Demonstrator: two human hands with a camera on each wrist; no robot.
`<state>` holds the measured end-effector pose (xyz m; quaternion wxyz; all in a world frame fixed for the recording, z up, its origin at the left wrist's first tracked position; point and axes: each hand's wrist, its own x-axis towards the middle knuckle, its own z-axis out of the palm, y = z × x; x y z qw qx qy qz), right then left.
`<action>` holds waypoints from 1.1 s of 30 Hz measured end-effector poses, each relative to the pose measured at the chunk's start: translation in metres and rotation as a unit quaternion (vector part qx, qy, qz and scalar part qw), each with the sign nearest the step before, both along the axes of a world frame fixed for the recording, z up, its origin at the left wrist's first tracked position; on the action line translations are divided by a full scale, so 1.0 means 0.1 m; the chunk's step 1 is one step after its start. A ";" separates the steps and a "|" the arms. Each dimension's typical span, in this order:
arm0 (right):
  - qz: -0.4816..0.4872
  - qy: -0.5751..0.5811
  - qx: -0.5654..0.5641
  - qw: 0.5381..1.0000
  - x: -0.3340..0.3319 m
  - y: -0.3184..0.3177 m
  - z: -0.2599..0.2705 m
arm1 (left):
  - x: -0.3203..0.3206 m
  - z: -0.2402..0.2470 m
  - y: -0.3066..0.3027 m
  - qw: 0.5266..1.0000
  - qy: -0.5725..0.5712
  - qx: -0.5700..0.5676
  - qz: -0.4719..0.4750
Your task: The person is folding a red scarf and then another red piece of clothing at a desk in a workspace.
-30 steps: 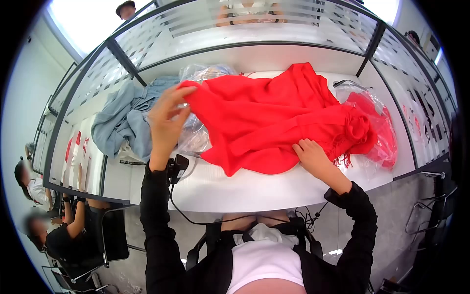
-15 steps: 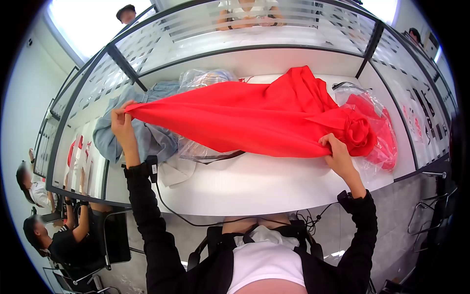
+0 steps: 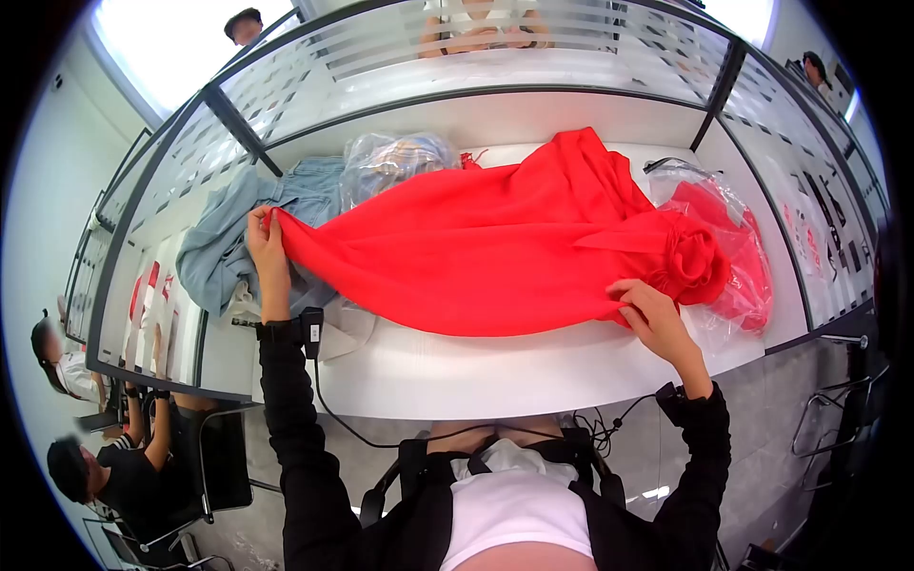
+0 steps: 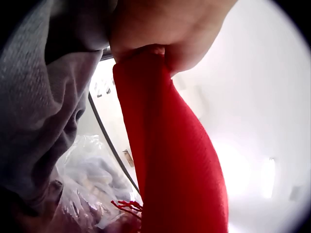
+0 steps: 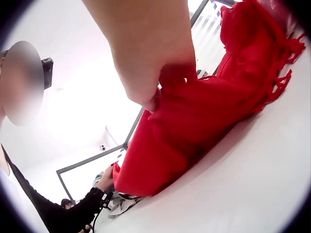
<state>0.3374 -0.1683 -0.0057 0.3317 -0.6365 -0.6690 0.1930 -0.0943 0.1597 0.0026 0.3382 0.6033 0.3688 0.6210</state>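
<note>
A large red fringed scarf point(image 3: 457, 257) is spread lengthwise over the table, its right part bunched into a roll. At its left end, my left hand point(image 3: 269, 252) pinches a corner between thumb and fingers; in the left wrist view the scarf point(image 4: 170, 145) hangs as a folded strip from that grip. My right hand point(image 3: 659, 319) pinches the near edge close to the bunched part. From the right wrist view, fingers of the right hand point(image 5: 155, 63) press into the red fabric, and tassels show at the scarf's far end.
Light blue denim clothing point(image 3: 224, 243) lies at the left, beside a clear plastic bag point(image 3: 400, 157). Another plastic bag point(image 3: 747, 257) with red cloth stands at the right. Framed partitions point(image 3: 486, 90) enclose the white table point(image 3: 457, 376). A black cable point(image 3: 333, 409) trails from my left wrist.
My left hand went left, pulling the scarf's corner out, then came back slightly right. My right hand shifted right along the near edge and now grips it. The near edge sags lower than half a second ago.
</note>
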 end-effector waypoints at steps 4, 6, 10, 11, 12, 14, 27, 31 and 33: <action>0.067 -0.077 0.003 0.995 0.04 0.00 -0.02 | 0.06 -0.04 -0.04 0.999 0.037 0.015 0.008; 0.085 -0.126 -0.017 0.988 0.04 0.02 0.00 | 0.06 -0.04 -0.03 0.995 0.091 0.042 0.024; 0.113 -0.169 -0.049 0.978 0.05 0.08 -0.05 | 0.09 -0.04 -0.10 0.998 0.057 -0.025 -0.031; 0.118 -0.180 -0.054 0.975 0.04 0.08 -0.05 | 0.08 -0.03 -0.13 0.996 0.062 -0.043 -0.045; 0.124 -0.181 -0.063 0.974 0.05 0.09 -0.06 | 0.08 -0.01 -0.15 0.994 0.066 -0.059 -0.059; 0.139 -0.182 -0.081 0.970 0.06 0.14 -0.07 | 0.07 0.00 -0.15 0.990 0.081 -0.074 -0.088; 0.100 -0.131 -0.033 0.986 0.09 0.11 -0.10 | -0.03 -0.07 -0.16 0.979 0.187 -0.035 -0.071; 0.038 -0.166 -0.065 0.983 0.13 -0.03 -0.13 | -0.05 -0.10 -0.17 0.980 0.166 -0.043 -0.103; 0.014 -0.197 -0.062 0.978 0.15 -0.03 -0.13 | -0.09 -0.07 -0.16 0.976 0.192 -0.055 -0.085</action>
